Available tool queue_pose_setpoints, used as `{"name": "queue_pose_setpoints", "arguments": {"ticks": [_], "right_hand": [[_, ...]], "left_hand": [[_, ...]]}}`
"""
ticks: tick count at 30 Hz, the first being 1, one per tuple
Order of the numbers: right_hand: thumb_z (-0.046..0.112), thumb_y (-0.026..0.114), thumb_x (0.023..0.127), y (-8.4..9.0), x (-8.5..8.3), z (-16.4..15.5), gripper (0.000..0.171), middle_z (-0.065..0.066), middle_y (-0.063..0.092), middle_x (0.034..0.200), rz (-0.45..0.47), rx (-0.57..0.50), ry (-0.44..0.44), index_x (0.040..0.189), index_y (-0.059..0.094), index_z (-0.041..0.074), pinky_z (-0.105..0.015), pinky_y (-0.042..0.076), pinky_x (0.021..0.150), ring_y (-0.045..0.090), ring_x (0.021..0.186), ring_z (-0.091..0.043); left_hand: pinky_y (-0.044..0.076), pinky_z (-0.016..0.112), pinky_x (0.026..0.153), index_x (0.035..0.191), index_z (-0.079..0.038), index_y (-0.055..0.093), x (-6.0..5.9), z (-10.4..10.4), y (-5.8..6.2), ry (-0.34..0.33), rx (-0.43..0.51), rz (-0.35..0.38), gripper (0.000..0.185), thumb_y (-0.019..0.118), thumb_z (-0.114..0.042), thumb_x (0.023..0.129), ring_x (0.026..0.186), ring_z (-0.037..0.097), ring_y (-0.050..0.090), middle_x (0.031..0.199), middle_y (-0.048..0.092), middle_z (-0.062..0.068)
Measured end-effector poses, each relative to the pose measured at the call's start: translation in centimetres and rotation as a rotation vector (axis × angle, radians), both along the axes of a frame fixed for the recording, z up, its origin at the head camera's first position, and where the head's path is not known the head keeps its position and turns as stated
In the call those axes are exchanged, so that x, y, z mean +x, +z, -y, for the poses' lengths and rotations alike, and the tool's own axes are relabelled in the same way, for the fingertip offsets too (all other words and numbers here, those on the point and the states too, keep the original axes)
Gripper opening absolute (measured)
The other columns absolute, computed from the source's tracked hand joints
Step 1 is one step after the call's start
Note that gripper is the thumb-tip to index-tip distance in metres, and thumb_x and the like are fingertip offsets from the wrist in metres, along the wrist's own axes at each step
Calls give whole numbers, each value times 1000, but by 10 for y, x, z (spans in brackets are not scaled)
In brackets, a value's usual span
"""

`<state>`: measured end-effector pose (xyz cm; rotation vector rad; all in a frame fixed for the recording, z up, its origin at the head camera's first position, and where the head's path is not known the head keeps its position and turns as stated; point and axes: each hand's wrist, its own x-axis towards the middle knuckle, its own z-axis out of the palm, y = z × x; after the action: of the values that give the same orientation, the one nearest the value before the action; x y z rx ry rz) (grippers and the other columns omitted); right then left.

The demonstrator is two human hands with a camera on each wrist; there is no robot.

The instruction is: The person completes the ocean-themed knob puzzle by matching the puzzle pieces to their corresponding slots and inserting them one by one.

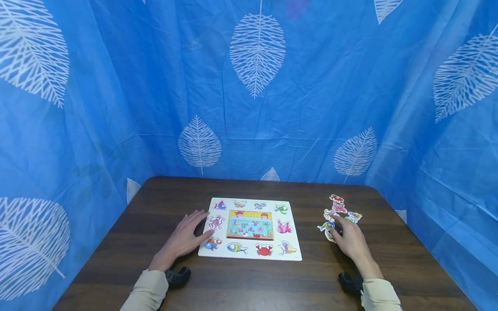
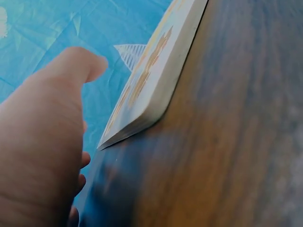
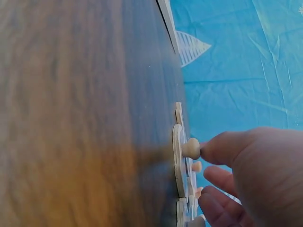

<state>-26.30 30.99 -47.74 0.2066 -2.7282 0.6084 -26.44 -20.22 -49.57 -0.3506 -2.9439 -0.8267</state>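
A white puzzle board [image 1: 249, 255] with sea-animal pieces around an aquarium picture lies mid-table. My left hand [image 1: 194, 231] rests flat on the table, its straight fingers touching the board's left edge; the left wrist view shows that hand [image 2: 42, 142] beside the board's corner [image 2: 156, 75]. A small pile of loose animal pieces [image 1: 339, 208] lies to the right. My right hand [image 1: 348, 237] reaches onto the pile's near side. In the right wrist view one fingertip [image 3: 218, 147] touches the wooden knob [image 3: 191, 148] of a piece; no finger shows on the knob's other side.
The dark wooden table [image 1: 249, 280] is enclosed by a blue curtain with white leaf prints [image 1: 256, 86] on three sides. Black wrist mounts [image 1: 177, 276] sit at both sleeves. Bare wood lies between the board and the pile.
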Motion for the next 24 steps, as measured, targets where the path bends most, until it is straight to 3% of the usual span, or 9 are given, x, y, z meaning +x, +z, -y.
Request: {"name": "queue_pose_setpoints", "arguments": {"ticks": [10,19,24], "right_hand": [[3,70,93,-3,-5,-2,29,-30,70,120,7,7,37,121,73,-2,-67,50,94,64,115,-52],[0,72,91,1,-13,1,17,-23,75,107,-27,69,90,107,78,-1,-63,55,87,70,102,-46],[1,72,91,2,-18,1,17,-25,74,105,9,85,76,106,78,-1,-62,55,84,70,98,-45]], "left_hand": [[20,61,126,153,-11,50,0,3,-1,-44,-36,6,75,67,-56,94,153,39,31,161,43,19],[21,63,125,149,-13,55,-1,3,-3,-59,-53,5,71,67,-55,94,153,40,32,160,44,19],[20,64,125,149,-12,55,-1,3,-1,-64,-44,5,70,68,-54,94,153,40,31,161,43,19]]}}
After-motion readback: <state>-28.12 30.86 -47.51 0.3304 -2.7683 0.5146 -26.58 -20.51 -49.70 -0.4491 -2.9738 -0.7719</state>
